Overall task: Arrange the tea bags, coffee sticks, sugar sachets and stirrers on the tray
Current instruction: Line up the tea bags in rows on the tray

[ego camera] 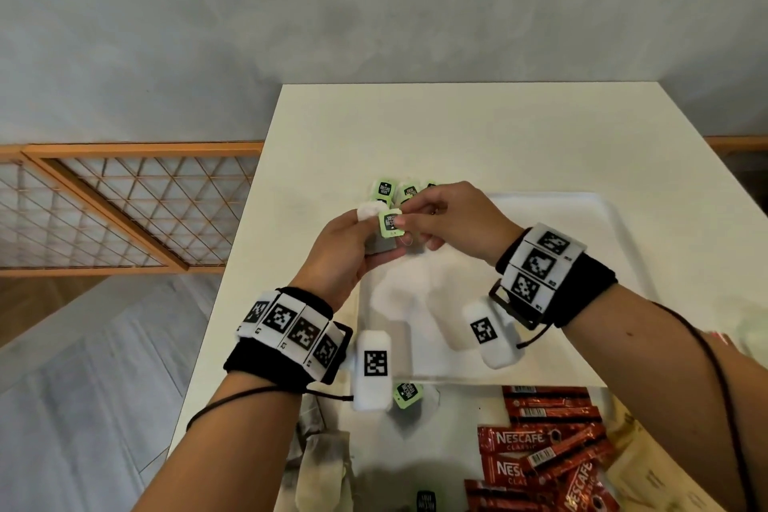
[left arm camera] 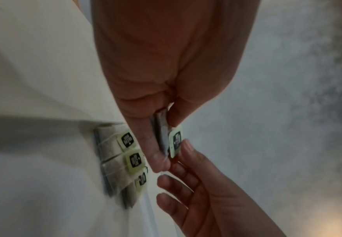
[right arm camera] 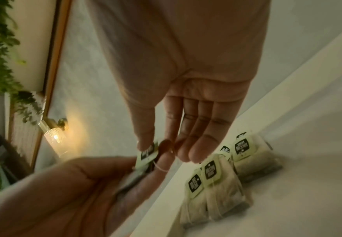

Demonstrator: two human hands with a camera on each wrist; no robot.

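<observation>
Holding one tea bag [ego camera: 381, 245] in the left hand [ego camera: 340, 254] grip, thumb clamped on it, while the right hand [ego camera: 449, 220] pinches its green tag [ego camera: 390, 224], probably straightening it to match the row [ego camera: 397, 192] at the tray's [ego camera: 582, 245] 11 o'clock corner on the desk [ego camera: 478, 129].

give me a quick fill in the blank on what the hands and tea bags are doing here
1. The left hand holds a ____ bag above the tray.
2. The right hand pinches that bag's ____ paper tag.
3. More tea bags lie in a row at the tray's ____ left corner.
4. The red coffee sticks lie on the ____, not on the tray.

Missing words: tea; green; far; table
</observation>
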